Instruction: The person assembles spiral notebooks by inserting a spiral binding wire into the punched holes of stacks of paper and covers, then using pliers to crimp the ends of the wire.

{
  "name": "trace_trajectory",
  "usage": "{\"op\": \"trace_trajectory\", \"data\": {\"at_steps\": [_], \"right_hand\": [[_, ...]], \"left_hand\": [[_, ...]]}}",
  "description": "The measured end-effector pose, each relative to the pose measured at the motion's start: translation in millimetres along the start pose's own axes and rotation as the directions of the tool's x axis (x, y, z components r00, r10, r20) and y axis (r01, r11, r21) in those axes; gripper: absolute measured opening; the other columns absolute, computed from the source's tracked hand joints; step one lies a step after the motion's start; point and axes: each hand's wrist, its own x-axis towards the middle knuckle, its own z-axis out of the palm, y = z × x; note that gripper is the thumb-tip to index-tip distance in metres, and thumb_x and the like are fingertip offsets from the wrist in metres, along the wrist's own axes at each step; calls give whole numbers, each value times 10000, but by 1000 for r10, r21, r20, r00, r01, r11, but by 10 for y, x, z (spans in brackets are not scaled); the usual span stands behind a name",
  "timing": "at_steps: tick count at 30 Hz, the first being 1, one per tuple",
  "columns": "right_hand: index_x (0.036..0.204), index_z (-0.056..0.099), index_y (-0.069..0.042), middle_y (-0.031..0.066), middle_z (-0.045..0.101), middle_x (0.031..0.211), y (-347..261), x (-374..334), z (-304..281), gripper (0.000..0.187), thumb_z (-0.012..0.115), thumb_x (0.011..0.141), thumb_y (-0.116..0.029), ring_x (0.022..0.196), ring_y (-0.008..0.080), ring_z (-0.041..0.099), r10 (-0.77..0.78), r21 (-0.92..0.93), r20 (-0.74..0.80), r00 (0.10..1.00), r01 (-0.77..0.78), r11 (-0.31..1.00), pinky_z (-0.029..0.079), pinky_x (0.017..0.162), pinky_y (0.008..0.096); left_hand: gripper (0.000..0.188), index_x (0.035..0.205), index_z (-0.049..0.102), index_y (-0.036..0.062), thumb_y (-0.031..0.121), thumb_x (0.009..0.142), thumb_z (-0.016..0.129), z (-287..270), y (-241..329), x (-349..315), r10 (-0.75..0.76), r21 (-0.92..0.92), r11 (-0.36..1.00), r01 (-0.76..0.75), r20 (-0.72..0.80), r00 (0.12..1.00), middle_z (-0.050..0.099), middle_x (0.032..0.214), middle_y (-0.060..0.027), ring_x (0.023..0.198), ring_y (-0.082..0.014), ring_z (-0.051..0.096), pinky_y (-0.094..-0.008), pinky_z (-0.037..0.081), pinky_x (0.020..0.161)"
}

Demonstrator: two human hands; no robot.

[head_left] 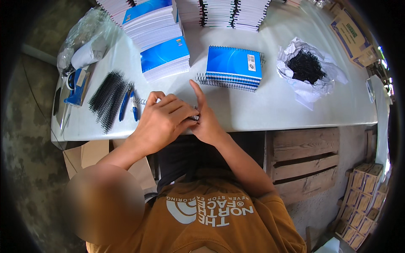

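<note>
Over the table's front edge my two hands meet, fingers bent around a narrow dark-and-pale thing (195,114) that they mostly cover. My left hand (162,120) is closed, and a thin spiral binding coil (140,101) sticks out to its left. My right hand (206,120) has its thumb raised and its other fingers curled out of sight against the same thing. Beyond it lies a stack of blue spiral notebooks (228,61) with coil ends jutting from the sides. Left of that sits a pile of unbound blue-covered notebooks (164,55).
Black coils (107,99) lie in a bundle at left, beside blue pens (126,105) and a blue tape dispenser (76,88). Crumpled white paper (295,88) holds black coil scraps (306,66) at right. Bound stacks (217,14) line the back; a carton (350,33) stands far right.
</note>
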Motion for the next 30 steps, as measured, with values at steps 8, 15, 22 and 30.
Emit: {"op": "trace_trajectory", "data": {"at_steps": [8,15,22,30], "right_hand": [[1452,26,-123,220,629,952,-38,13,8,939,607,740,73,893,380,633,-18,-69,-15,1000,17,997,505,732,421],[1409,165,-70,177,591,978,-122,-12,-30,787,584,757,69,855,320,609,-61,9,-42,997,61,998,481,793,357],[967,565,-17,135,647,979,-544,347,-1140,237,535,748,70,1083,294,562,-613,-428,-263,744,480,766,400,959,405],[1177,586,-15,157,590,1201,-228,110,-1410,472,480,717,-1,1274,324,418,-344,-396,-377,860,186,899,243,1089,442]], "left_hand": [[239,852,663,122,177,647,774,26,37,13,-27,-45,999,27,-18,999,655,869,18,861,-164,572,-346,338,819],[303,881,639,131,257,631,756,-72,55,76,-1,133,991,5,-29,1000,626,841,13,896,-174,572,-384,354,856],[291,942,667,113,145,667,756,12,-162,683,41,44,999,-21,-531,846,629,975,-67,877,-227,608,-327,481,740],[400,1130,605,70,110,749,722,604,-333,821,26,-15,999,-38,-479,877,597,1170,-123,1066,-313,566,-382,445,899]]}}
